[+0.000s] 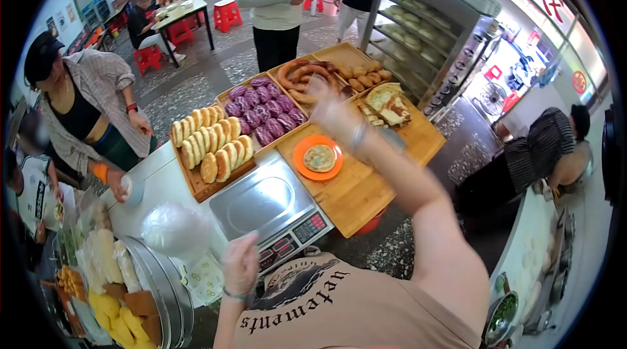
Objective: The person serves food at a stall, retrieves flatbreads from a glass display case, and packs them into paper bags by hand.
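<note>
My right hand (331, 109), smeared by motion, reaches over the front of a wooden tray with fried dough rings (299, 77); its fingers cannot be made out. Below it, an orange plate (300, 167) holds a round browned flatbread (320, 158) on the wooden board (353, 204). My left hand (240, 261) is beside the front left corner of a digital scale (261, 200), fingers curled, with nothing visible in them. Both hands seem to have thin clear gloves. The scale's metal pan looks bare.
Purple buns (261, 111) and pale browned cakes (212, 140) fill trays. Cut flatbread (388, 104) lies on the board's far end. Steamers (173, 290) and a plastic bag (176, 228) are at left. A person (98, 101) stands across the counter; a bun rack (418, 29) is at back right.
</note>
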`<state>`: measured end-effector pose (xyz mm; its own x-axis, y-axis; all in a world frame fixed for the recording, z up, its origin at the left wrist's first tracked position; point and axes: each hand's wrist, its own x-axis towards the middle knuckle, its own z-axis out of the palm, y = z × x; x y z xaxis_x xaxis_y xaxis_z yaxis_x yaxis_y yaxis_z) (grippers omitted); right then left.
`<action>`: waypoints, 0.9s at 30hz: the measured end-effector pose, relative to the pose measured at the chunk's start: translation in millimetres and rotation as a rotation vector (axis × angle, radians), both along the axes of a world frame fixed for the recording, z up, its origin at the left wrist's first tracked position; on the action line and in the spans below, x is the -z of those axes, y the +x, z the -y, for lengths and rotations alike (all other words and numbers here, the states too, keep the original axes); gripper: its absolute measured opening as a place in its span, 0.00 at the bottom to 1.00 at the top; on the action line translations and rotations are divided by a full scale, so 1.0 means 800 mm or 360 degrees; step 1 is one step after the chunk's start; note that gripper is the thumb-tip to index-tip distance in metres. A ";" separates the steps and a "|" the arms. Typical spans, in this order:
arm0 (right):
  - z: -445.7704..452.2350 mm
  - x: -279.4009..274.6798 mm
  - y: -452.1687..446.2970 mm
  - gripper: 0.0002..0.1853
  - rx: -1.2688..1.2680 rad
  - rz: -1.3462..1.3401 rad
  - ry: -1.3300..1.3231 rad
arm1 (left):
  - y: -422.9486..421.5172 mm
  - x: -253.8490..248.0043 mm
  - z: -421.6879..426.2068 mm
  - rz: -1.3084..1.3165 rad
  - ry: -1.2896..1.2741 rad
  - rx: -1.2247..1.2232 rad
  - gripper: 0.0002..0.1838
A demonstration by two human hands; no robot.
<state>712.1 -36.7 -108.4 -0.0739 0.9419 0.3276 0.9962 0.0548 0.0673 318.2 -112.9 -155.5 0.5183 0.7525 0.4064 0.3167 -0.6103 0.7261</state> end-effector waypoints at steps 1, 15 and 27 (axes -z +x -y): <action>-0.018 -0.072 0.063 0.20 0.0435 -0.0542 0.0073 | -0.004 0.007 0.000 0.0013 -0.0008 0.0023 0.11; -0.108 -0.305 0.407 0.34 0.1564 -0.0673 0.0079 | 0.064 0.075 0.014 0.0138 -0.0612 0.0026 0.09; 0.027 -0.073 0.044 0.07 -0.0669 -0.1210 -0.0803 | 0.096 0.086 -0.004 0.0697 -0.1129 0.0113 0.17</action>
<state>746.9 -58.7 -50.1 -0.3698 0.9291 -0.0042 0.6583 0.2588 -0.7069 395.1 -109.6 -224.5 0.4794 0.8772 0.0246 -0.1056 0.0299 0.9940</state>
